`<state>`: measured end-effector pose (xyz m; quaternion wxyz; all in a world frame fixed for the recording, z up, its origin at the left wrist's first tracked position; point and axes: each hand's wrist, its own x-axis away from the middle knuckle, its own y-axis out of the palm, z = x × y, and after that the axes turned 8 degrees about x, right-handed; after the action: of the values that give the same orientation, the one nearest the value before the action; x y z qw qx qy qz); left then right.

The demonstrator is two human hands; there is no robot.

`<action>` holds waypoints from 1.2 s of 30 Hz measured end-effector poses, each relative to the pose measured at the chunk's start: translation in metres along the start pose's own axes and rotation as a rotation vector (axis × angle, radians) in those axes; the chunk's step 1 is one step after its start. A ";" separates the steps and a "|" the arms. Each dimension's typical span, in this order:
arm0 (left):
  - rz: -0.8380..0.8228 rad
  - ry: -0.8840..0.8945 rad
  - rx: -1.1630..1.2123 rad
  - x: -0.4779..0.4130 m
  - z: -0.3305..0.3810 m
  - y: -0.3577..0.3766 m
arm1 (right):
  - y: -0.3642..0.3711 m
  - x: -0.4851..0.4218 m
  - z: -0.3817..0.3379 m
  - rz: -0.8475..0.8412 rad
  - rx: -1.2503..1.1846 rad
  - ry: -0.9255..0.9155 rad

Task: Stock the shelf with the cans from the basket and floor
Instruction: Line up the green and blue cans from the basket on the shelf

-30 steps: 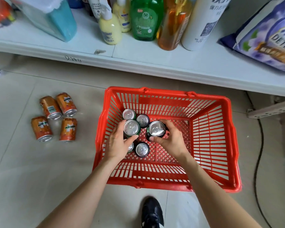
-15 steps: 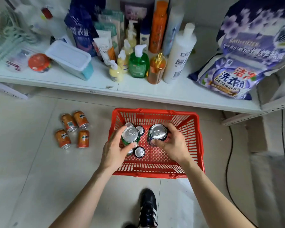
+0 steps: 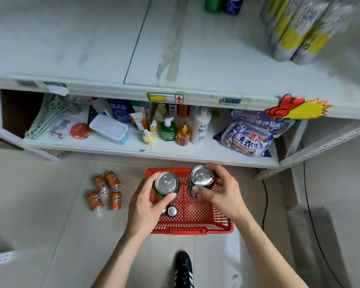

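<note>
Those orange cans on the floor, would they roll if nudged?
Probably: the orange cans lie on their sides on a smooth tiled floor, so a sideways nudge should roll them. Rigid-looking metal, so likely firm to grip.

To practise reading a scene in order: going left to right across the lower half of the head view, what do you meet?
The orange cans → green can in the left hand → blue can in the right hand → cable.
</note>
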<state>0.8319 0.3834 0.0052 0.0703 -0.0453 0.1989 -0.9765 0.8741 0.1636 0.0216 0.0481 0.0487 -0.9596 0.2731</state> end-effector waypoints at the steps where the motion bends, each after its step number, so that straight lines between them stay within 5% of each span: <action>1: -0.001 0.008 -0.003 0.001 0.016 -0.005 | -0.011 0.004 -0.013 0.013 -0.004 -0.011; 17: -0.070 0.165 0.078 -0.021 0.207 -0.075 | -0.126 0.023 -0.159 0.182 -0.105 -0.107; 36: 0.018 0.228 0.079 -0.183 0.247 -0.042 | -0.147 -0.127 -0.176 0.358 -0.183 -0.118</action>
<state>1.0361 0.3554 0.2369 0.0575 0.0707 0.1671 -0.9817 1.0295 0.1409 0.2319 -0.0533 -0.1110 -0.9749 0.1855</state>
